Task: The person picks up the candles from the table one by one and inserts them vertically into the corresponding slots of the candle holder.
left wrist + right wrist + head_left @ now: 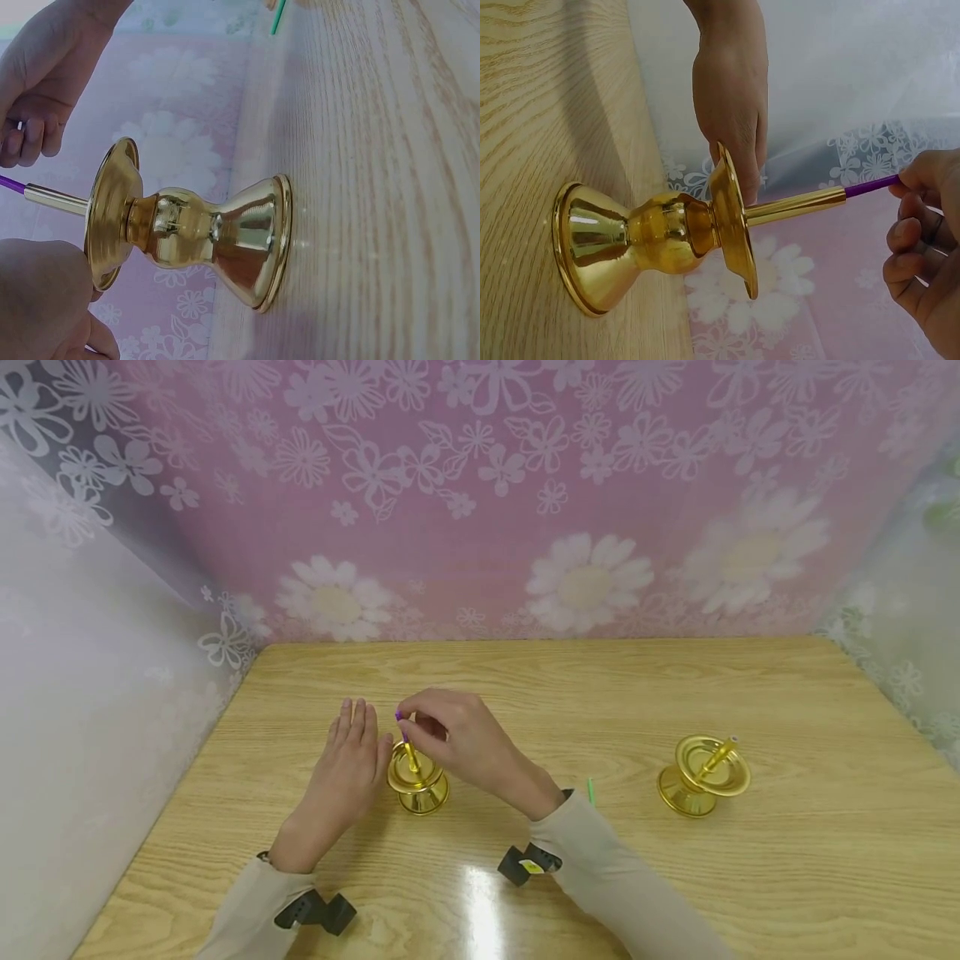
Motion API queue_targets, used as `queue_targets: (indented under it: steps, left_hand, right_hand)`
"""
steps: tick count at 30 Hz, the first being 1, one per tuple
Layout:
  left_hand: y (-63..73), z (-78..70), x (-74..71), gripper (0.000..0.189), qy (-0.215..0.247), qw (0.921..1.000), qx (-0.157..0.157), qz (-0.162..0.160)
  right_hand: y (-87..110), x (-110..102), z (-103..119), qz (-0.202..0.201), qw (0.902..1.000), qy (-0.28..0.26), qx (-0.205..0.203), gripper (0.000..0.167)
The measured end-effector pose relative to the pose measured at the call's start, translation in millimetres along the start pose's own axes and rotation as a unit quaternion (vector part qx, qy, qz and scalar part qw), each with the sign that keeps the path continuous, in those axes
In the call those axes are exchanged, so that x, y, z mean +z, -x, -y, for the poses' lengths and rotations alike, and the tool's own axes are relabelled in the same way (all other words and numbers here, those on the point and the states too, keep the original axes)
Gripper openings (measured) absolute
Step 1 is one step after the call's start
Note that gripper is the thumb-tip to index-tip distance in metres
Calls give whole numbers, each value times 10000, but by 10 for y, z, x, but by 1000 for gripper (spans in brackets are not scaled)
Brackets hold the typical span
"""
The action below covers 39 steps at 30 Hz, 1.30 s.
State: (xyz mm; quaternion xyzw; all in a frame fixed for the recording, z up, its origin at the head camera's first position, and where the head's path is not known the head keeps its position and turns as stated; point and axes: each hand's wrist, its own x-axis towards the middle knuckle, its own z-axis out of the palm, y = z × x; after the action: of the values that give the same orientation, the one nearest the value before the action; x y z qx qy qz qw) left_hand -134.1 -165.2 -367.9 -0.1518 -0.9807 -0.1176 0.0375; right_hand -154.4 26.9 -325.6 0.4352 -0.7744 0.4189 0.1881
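Observation:
A gold candlestick (660,232) with a wide dish and a narrow tube stands upright on the table at the left. My right hand (468,739) pinches the top of a thin purple stick (871,185) between thumb and forefinger. The stick's lower end sits in the mouth of the gold tube (799,205), as the right wrist view shows. Beside the candlestick, my left hand (347,770) has its fingers straight and close together, the thumb side right by the dish rim (112,214).
Farther right on the table (525,677) stands a second gold candlestick (693,781), its tube (717,758) leaning to the right in the head view. A short green stick (591,792) lies near my right sleeve. A flowered pink curtain (480,527) hangs behind the table.

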Motion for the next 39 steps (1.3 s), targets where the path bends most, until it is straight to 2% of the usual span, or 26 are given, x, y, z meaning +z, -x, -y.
queue_targets:
  steps: [10, 39]
  left_hand:
    - [-2, 3, 5, 58, -14, 9999, 51, -97]
    - [5, 21, 17, 58, 0, 9998, 80, -154]
  right_hand:
    - [-2, 22, -38, 41, 9995, -104, -307, 9]
    - [15, 27, -23, 37, 9998, -3, -185, 8]
